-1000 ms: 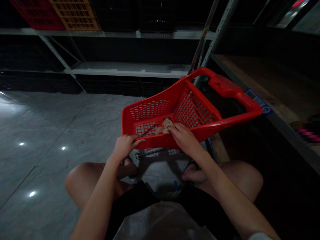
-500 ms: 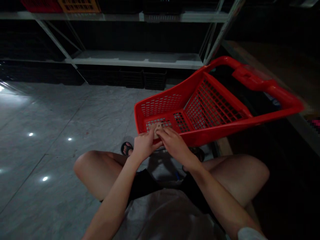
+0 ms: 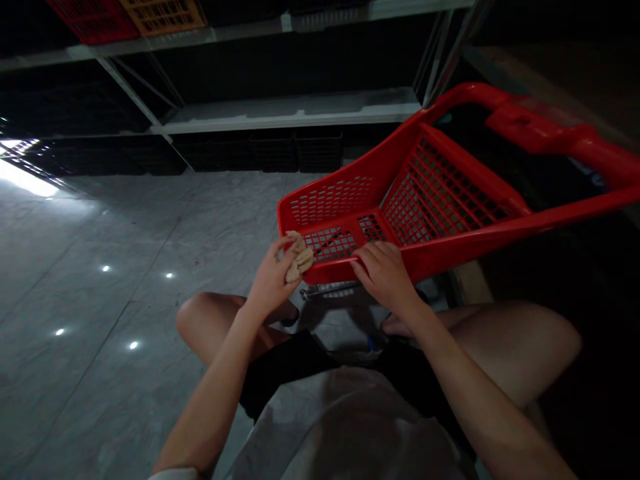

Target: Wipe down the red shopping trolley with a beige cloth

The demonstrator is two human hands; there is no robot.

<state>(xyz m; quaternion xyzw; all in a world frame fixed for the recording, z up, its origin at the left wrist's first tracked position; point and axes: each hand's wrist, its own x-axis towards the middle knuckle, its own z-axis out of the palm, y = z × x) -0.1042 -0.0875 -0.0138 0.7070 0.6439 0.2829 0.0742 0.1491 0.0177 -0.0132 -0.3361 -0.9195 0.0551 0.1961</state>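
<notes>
One left hand [image 3: 273, 277]: pinching a crumpled beige cloth [image 3: 300, 259]
Cloth: just left of centre, by the red plastic shopping cart's [image 3: 453, 245] corner
Right hand [image 3: 385, 273]: gripping the cart's near rim
Yellow plastic lattice crate [image 3: 165, 15]: upper left

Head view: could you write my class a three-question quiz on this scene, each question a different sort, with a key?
1. Which hand holds the cloth?
2. True or false: the right hand touches the near side of the cart.
3. What colour is the crate just right of the red crate on the shelf? A) blue B) orange C) white

Key: 1. The left hand. 2. True. 3. B.
</notes>
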